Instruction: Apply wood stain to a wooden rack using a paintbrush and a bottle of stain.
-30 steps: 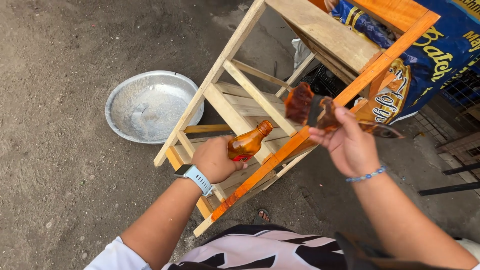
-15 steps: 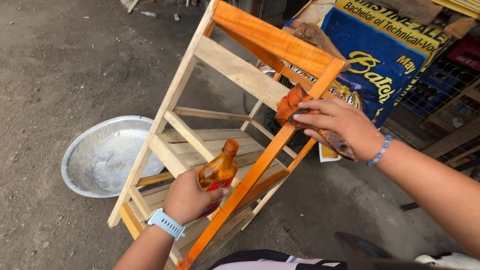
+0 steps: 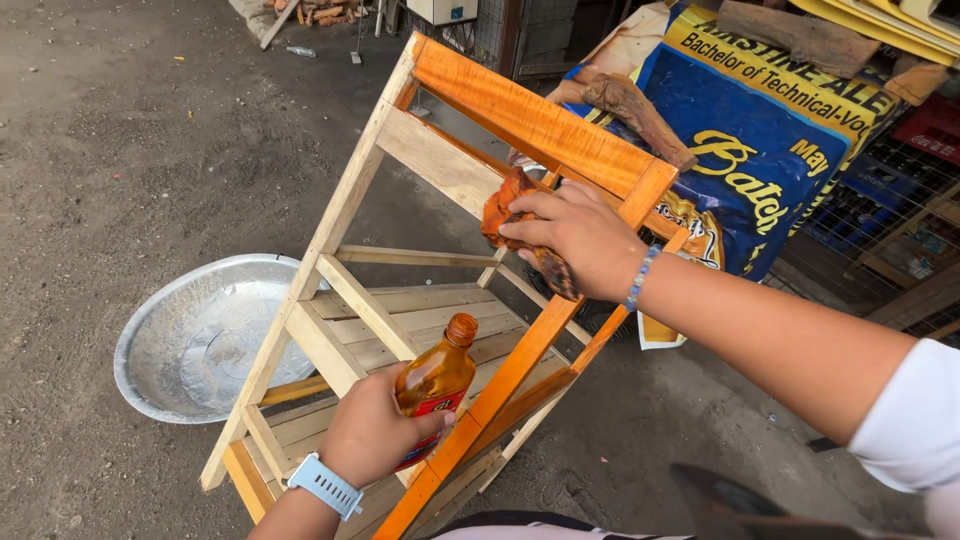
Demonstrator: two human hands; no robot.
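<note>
Amber-brown bottle point(image 3: 437, 385) with a red label, orange-stained rag point(image 3: 505, 215), wooden rack point(image 3: 400, 290) — part pale bare wood, part glossy orange — silver-grey basin point(image 3: 190, 335), blue banner point(image 3: 760, 130) lettered yellow, pale blue watch strap point(image 3: 322, 487).

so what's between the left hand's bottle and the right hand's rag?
Head view: the stained orange rail of the wooden rack crosses between the bottle in the left hand and the rag under the right hand.
</note>
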